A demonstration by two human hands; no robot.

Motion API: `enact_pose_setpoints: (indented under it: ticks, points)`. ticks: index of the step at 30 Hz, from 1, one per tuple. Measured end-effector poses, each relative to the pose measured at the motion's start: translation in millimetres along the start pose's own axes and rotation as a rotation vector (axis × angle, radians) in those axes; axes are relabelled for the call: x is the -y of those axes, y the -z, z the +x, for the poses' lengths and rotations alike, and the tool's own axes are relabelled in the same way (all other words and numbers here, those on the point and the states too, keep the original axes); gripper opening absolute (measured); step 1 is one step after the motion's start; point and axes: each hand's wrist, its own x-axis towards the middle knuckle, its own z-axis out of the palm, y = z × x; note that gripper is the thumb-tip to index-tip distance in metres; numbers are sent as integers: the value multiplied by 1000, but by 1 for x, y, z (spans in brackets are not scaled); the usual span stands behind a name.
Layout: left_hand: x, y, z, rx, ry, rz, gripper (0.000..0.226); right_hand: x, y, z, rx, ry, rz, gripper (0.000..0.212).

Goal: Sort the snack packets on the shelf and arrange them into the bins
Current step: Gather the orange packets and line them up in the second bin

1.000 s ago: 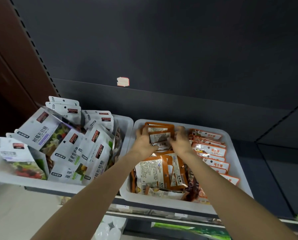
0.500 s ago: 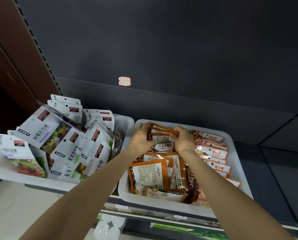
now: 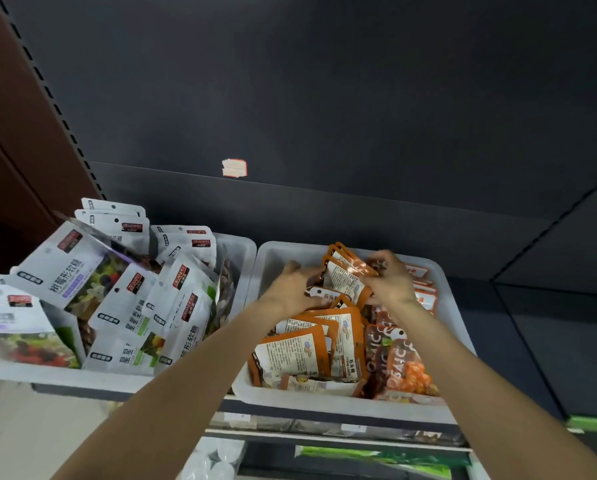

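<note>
Two white bins sit side by side on the dark shelf. The right bin (image 3: 458, 306) holds several orange snack packets (image 3: 297, 351) in rows. At its back, a small stack of orange packets (image 3: 343, 277) stands tilted up between my hands. My left hand (image 3: 291, 289) holds the stack's left edge with curled fingers. My right hand (image 3: 390, 280) grips its right side. The left bin (image 3: 236, 252) is crowded with white fruit-gummy packets (image 3: 123, 292) leaning at different angles.
Orange-and-red packets (image 3: 425, 299) line the right bin's right side, with darker pouches (image 3: 401, 365) at its front. A small torn label (image 3: 234, 168) is stuck on the dark back panel. Lower shelves with green (image 3: 369, 457) and white goods show below.
The stack of orange packets between my hands has been lifted and tilted upright at the back of the right bin. Both hands shifted slightly right with it.
</note>
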Motion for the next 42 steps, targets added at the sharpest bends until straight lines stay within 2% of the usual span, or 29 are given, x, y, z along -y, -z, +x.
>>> enact_pose_setpoints:
  ticks: [2,4,8,11,14,17,19,21,25,28,31,33,35,38,42]
  points:
    - [4,2,-5,86,-38,-14,45,-3,6,-3,-43,148,-192,44]
    - [4,6,-11,135,-63,32,34,-5,8,-6,-53,248,-278,40]
    - [7,13,-23,194,-134,94,33,-5,1,-13,-46,344,-369,22]
    - [11,19,-30,212,-160,94,30,1,-4,-16,-53,356,-393,22]
    - [9,18,-34,120,-129,101,33,6,-9,-20,-22,435,-480,18]
    - [8,11,-37,-91,-59,147,43,13,-12,-25,-25,562,-551,20]
    - [10,10,-38,-204,1,91,55,20,-13,-26,-5,604,-543,20]
    - [12,9,-38,-233,41,59,64,20,-16,-28,44,631,-564,20]
    - [11,9,-36,-206,57,145,30,8,-20,-33,147,544,-441,17]
    - [8,12,-30,-201,56,172,19,7,-21,-32,125,474,-440,16]
    - [8,15,-28,-226,58,167,17,16,-17,-31,104,291,-555,36]
    - [11,14,-30,-250,62,143,18,19,-14,-29,153,102,-527,49]
    - [13,12,-33,-261,56,132,20,21,-17,-23,169,9,-489,55]
    - [14,11,-35,-245,35,142,23,27,-29,-16,170,-75,-408,47]
    - [13,13,-35,-198,25,139,27,30,-36,-11,165,-132,-367,20]
